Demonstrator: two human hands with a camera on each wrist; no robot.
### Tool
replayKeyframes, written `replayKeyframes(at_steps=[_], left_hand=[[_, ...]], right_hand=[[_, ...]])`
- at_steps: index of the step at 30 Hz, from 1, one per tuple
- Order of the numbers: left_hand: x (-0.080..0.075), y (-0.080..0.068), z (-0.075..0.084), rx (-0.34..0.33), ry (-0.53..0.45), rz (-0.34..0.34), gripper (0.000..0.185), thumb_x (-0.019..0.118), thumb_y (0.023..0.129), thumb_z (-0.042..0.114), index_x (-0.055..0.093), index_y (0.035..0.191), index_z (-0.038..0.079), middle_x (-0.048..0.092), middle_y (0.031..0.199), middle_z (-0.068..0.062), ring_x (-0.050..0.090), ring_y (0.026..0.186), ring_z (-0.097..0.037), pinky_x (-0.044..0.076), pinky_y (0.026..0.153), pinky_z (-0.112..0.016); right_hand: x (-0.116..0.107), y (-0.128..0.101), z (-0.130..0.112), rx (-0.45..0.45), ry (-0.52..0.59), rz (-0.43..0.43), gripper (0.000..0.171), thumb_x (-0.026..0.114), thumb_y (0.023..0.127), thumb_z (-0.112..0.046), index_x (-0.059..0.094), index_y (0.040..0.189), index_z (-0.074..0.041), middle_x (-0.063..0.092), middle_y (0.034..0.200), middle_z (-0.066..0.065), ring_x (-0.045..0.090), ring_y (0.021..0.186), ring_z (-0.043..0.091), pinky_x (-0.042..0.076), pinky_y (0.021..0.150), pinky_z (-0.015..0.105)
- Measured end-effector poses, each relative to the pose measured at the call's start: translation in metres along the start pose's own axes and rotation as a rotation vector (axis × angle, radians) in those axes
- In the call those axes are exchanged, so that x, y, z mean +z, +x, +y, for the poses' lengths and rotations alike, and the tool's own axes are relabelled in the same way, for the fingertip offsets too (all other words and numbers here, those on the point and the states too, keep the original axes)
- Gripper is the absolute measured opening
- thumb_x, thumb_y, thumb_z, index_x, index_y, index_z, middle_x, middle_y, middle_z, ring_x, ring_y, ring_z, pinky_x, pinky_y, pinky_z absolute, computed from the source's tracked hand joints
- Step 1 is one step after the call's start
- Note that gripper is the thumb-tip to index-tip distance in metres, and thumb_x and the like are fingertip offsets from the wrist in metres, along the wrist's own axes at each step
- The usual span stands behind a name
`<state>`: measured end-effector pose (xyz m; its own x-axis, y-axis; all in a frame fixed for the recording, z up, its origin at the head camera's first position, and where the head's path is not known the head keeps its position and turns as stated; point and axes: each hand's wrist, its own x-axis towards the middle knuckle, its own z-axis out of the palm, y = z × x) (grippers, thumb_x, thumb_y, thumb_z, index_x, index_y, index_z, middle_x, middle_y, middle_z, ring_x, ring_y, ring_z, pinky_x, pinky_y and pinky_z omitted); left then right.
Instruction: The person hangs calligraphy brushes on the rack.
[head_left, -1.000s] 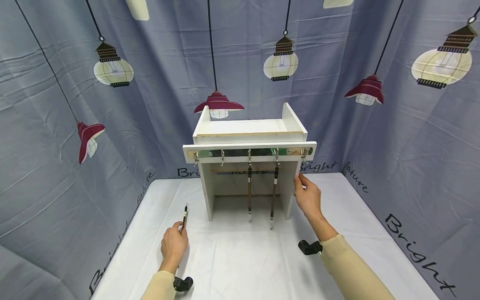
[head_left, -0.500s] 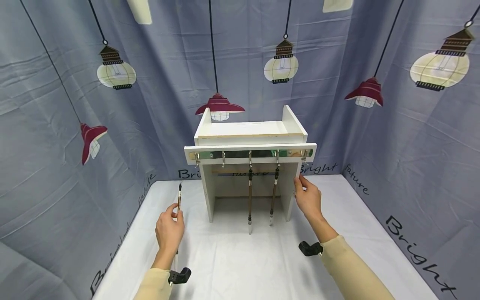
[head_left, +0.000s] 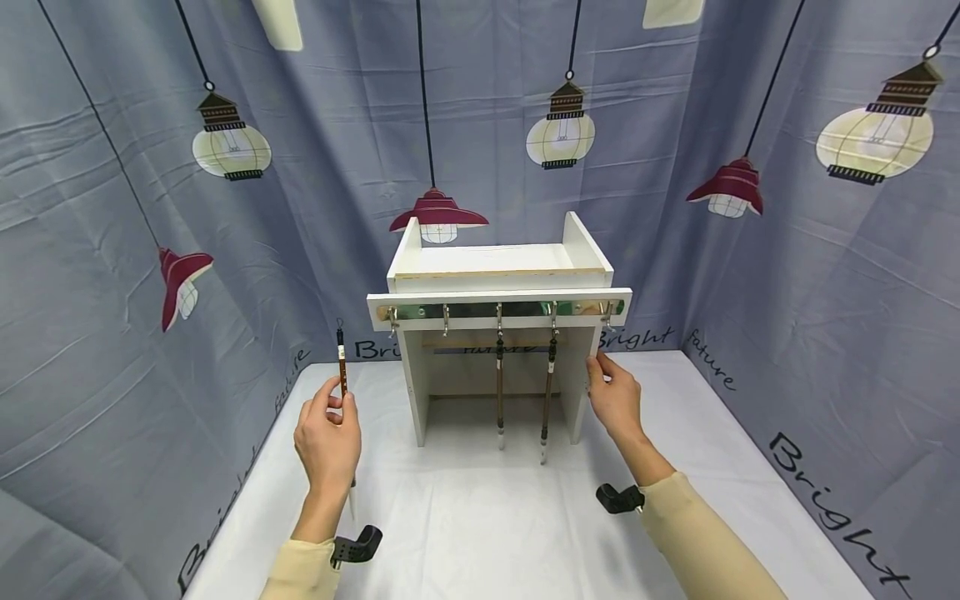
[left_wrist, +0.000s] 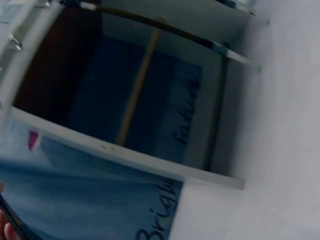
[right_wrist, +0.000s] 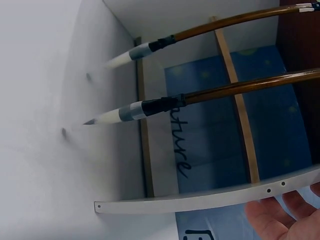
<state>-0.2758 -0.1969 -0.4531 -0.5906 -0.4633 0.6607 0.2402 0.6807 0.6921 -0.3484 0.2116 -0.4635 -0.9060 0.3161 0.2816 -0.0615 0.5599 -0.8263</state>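
In the head view my left hand [head_left: 327, 442] pinches a writing brush [head_left: 342, 358] by its brown handle, left of a white wooden rack [head_left: 502, 280]. The brush stands nearly upright, hanging loop on top and pale bristles low behind the wrist. My right hand [head_left: 617, 398] holds the front edge of the rack's right side panel [right_wrist: 200, 203]. From the rack's hook rail [head_left: 525, 307] hang two similar brushes, one on the middle hook [head_left: 499, 383] and one to its right [head_left: 550, 392]; their white tips show in the right wrist view.
The outer left hook [head_left: 393, 321], second hook [head_left: 446, 319] and far right hook [head_left: 608, 314] carry nothing. A white cloth [head_left: 465, 525] covers the table. Printed blue-grey curtains [head_left: 300, 208] enclose the back and sides.
My left hand has risen and shifted slightly left, bringing the brush up and more upright. The two hanging brushes sway a little. My right hand stays on the side panel.
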Motion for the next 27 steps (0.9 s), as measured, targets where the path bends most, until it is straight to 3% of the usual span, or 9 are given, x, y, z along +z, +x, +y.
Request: replayKeyframes(at_steps=[8, 12, 18, 24, 27], left_hand=[[-0.009, -0.003, 0.033, 0.117, -0.072, 0.079, 0.031, 0.071, 0.096, 0.009, 0.073, 0.128, 0.009, 0.065, 0.086, -0.01, 0.06, 0.068, -0.018, 0.041, 0.061, -0.021], [-0.011, -0.008, 0.049, 0.142, -0.122, 0.088, 0.032, 0.072, 0.095, 0.007, 0.073, 0.127, 0.01, 0.065, 0.086, -0.01, 0.06, 0.067, -0.016, 0.041, 0.061, -0.014], [-0.006, -0.02, 0.065, 0.181, -0.196, 0.062, 0.034, 0.073, 0.092, 0.001, 0.074, 0.125, 0.011, 0.065, 0.086, -0.008, 0.064, 0.068, -0.017, 0.046, 0.06, -0.008], [0.003, -0.037, 0.074, 0.191, -0.232, 0.016, 0.034, 0.074, 0.091, 0.0, 0.074, 0.124, 0.01, 0.064, 0.087, -0.007, 0.064, 0.068, -0.016, 0.049, 0.059, -0.011], [0.009, -0.045, 0.076, 0.197, -0.234, -0.012, 0.035, 0.075, 0.091, 0.0, 0.074, 0.124, 0.01, 0.064, 0.087, -0.006, 0.064, 0.068, -0.015, 0.049, 0.058, -0.012]], right_hand=[[-0.002, 0.0, 0.0, 0.004, 0.0, 0.008, 0.055, 0.047, 0.109, -0.043, 0.053, 0.151, -0.009, 0.066, 0.135, 0.023, 0.076, 0.091, 0.034, 0.058, 0.067, 0.031], [-0.001, 0.0, 0.0, 0.007, 0.003, 0.001, 0.056, 0.046, 0.109, -0.045, 0.052, 0.151, -0.008, 0.065, 0.137, 0.023, 0.075, 0.092, 0.034, 0.06, 0.07, 0.035], [0.0, -0.001, 0.0, 0.012, 0.01, -0.002, 0.057, 0.045, 0.109, -0.045, 0.052, 0.152, -0.008, 0.064, 0.137, 0.023, 0.074, 0.098, 0.036, 0.062, 0.079, 0.045], [0.0, -0.001, 0.0, 0.012, 0.005, -0.009, 0.056, 0.045, 0.11, -0.043, 0.051, 0.152, -0.006, 0.063, 0.139, 0.025, 0.074, 0.102, 0.039, 0.062, 0.082, 0.049], [0.0, -0.002, -0.001, 0.004, 0.0, -0.004, 0.056, 0.045, 0.11, -0.042, 0.051, 0.151, -0.005, 0.063, 0.139, 0.025, 0.07, 0.111, 0.041, 0.06, 0.086, 0.053]])
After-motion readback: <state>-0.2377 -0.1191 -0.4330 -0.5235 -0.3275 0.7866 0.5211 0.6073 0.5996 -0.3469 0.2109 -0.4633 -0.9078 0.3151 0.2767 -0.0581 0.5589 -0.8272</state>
